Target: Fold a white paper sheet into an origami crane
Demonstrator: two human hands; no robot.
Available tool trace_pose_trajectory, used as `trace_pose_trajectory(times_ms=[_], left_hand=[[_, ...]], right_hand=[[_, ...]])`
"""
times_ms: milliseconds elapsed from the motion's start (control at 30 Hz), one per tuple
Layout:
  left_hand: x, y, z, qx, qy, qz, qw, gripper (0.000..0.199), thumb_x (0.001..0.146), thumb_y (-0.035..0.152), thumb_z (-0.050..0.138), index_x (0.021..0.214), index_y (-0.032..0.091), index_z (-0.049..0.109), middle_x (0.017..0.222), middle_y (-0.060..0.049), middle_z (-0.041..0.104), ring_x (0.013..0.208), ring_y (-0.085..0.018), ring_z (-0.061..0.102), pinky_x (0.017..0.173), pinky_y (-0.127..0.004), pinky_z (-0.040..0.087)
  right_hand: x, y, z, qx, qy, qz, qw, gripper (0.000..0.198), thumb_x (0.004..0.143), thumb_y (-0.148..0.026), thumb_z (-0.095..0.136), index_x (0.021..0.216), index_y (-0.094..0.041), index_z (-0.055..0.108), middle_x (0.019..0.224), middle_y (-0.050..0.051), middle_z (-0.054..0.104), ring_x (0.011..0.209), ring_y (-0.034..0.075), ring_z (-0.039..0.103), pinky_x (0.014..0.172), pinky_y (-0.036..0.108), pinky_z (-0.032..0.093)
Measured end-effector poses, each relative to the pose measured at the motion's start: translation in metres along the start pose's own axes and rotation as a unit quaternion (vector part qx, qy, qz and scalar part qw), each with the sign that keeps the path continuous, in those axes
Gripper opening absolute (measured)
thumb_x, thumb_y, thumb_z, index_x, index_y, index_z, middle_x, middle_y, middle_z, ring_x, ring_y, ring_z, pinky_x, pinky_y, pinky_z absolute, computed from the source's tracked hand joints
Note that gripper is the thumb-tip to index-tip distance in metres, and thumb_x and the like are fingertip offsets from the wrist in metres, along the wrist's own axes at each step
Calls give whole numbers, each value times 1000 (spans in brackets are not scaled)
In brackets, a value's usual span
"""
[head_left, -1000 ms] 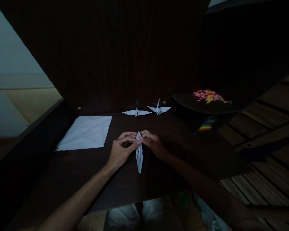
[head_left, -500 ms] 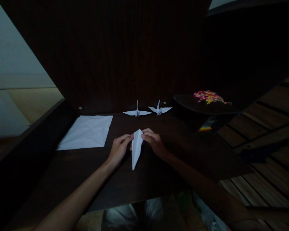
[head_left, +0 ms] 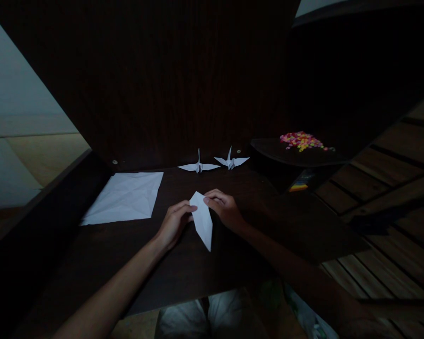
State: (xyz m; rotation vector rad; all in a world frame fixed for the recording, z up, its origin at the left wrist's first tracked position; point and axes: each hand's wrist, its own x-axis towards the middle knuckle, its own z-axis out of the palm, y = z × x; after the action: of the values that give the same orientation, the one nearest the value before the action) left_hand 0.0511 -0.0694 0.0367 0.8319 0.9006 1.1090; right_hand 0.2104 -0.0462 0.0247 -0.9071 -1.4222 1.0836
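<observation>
A folded piece of white paper (head_left: 203,223), long and tapering to a point toward me, is held between both hands above the dark desk. My left hand (head_left: 175,222) pinches its left edge near the top, thumb on the front face and fingers behind. On the opposite edge, my right hand (head_left: 226,209) grips with the thumb in front and the fingers partly hidden behind the paper. Beyond the hands stand two white paper cranes, a left one (head_left: 199,167) and a right one (head_left: 231,163), wings spread.
A creased white paper sheet (head_left: 125,197) lies flat at the left of the desk (head_left: 127,263). On a small dark shelf (head_left: 268,153) at the right is a pile of colourful small pieces (head_left: 304,140). A dark panel (head_left: 169,84) rises behind the cranes.
The folded paper has turned in my hands: its lower point has swung to the right, and a wider, flatter face now shows. Both hands keep hold of it.
</observation>
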Motion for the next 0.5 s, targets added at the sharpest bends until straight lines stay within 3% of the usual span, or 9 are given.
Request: trace_pose_trajectory(times_ms=[100,233,500], left_hand=[[0,1,0,3,-9,3,1000,6,62,19,70,64,14,70,76,-3,65,78,-17,58,73,-26,45],[-1,0,-1,37,9,34,999,14,66,27,75,68,14,72,82,-5,68,80,-17,59,76,-27,44],[0,1,-4,77,-10,71,994,19,68,32,77,71,13,75,94,-10,70,90,-22,62,83,-30,44]], right_hand=[[-1,-1,2,10,-2,3,1000,11,75,-29,64,75,-19,67,86,4,65,85,18,61,77,30,47],[-2,-3,2,23,-11,32,999,13,75,-31,65,79,-19,69,89,5,70,88,20,63,81,33,48],[-2,-7,-1,18,-6,31,999,16,73,-34,68,78,-19,70,87,5,72,86,21,65,80,35,50]])
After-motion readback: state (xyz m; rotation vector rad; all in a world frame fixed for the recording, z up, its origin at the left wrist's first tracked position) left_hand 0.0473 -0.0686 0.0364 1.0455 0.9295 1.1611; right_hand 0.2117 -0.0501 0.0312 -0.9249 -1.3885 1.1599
